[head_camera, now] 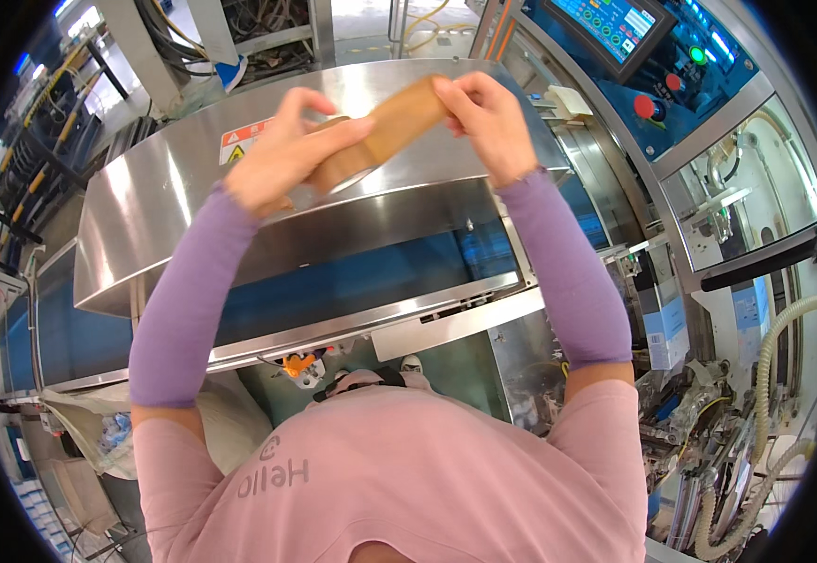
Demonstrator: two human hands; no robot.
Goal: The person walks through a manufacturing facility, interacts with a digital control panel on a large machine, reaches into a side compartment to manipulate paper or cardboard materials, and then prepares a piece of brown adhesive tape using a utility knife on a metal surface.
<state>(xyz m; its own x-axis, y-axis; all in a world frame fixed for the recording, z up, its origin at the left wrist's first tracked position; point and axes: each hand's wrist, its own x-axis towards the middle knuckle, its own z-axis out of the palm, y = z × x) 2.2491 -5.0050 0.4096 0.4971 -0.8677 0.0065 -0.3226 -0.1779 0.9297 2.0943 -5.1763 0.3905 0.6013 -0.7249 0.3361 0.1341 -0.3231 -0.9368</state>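
My left hand (295, 144) grips a roll of brown packing tape (338, 172), thumb across its outer face. From the roll a strip of tape (408, 121) runs up to the right, pulled out and slightly blurred. Its free end is pinched between the thumb and fingers of my right hand (489, 119). Both hands are raised above a stainless steel machine cover (176, 190), which bears a warning label (243, 141) partly hidden behind my left hand.
Below the cover runs a blue conveyor belt (352, 271) with a metal side rail. A control panel with a touchscreen (609, 32) and a red push button (646, 106) stands at upper right. Cartons (664, 317) sit inside the machine at right. A large pale bag (229, 422) lies at lower left.
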